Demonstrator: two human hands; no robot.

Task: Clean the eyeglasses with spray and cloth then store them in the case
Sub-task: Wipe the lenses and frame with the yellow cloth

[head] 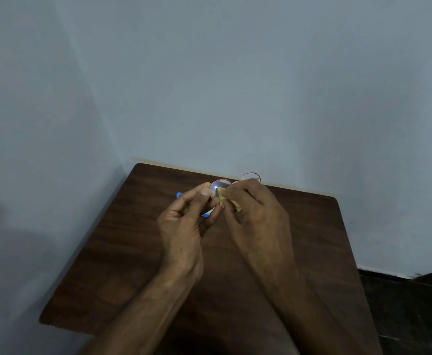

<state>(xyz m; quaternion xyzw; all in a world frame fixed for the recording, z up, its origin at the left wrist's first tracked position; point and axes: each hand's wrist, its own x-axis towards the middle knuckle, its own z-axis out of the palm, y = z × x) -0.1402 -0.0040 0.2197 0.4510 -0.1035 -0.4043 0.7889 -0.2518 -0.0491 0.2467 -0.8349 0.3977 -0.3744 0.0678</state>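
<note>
Bench (299, 252): dark wood, in wall corner. Left hand (184, 226) pinches eyeglasses (221, 187) at lens rim, held above bench. Right hand (255, 213) grips yellow cloth (226, 199) against lens. Blue object (206, 214) beneath, identity unclear. Best practice: light circular strokes, frame steadied at rim.

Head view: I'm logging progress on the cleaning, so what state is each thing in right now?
eyeglasses: lifted off the table, held up in both hands
cloth: yellow, bunched, pressed on a lens
left hand: pinching the lens rim
right hand: gripping the cloth
blue item: lying on the table, mostly hidden
</note>
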